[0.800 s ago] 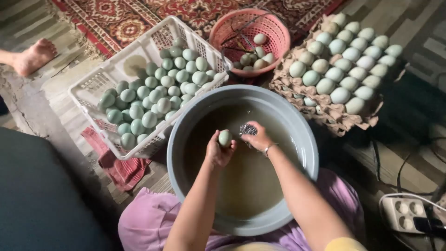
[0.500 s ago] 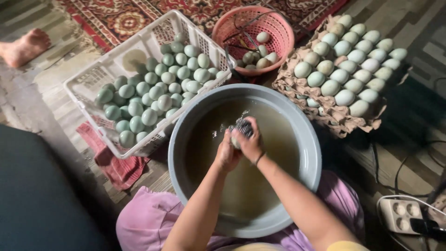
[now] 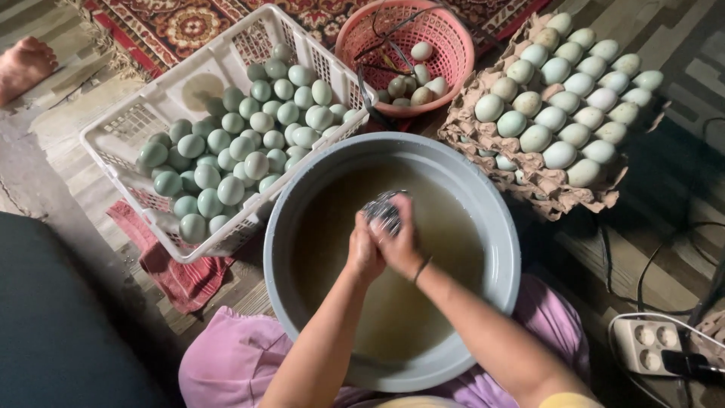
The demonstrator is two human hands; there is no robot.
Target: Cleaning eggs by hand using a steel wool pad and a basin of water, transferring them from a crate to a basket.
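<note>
Both my hands are pressed together over a grey basin [image 3: 500,227] of murky brown water. My right hand [image 3: 402,243] grips a silvery wire scrubber [image 3: 384,210] and presses it against my left hand [image 3: 361,255]. My left hand is closed around a pale green egg, which is now hidden between the palms. To the left stands a white plastic crate [image 3: 113,130] filled with several pale green eggs [image 3: 249,143].
A pink round basket [image 3: 453,53] with a few eggs stands behind the basin. At right is a cardboard egg tray [image 3: 551,193] stacked with eggs [image 3: 559,113]. A power strip [image 3: 646,344] with cables lies at lower right. A red cloth [image 3: 177,276] is under the crate. Another person's foot [image 3: 23,64] is at far left.
The egg was visible in my left hand, apart from the scrubber. My hands have since come together, the scrubber now covers the egg, and both sit slightly lower in the basin.
</note>
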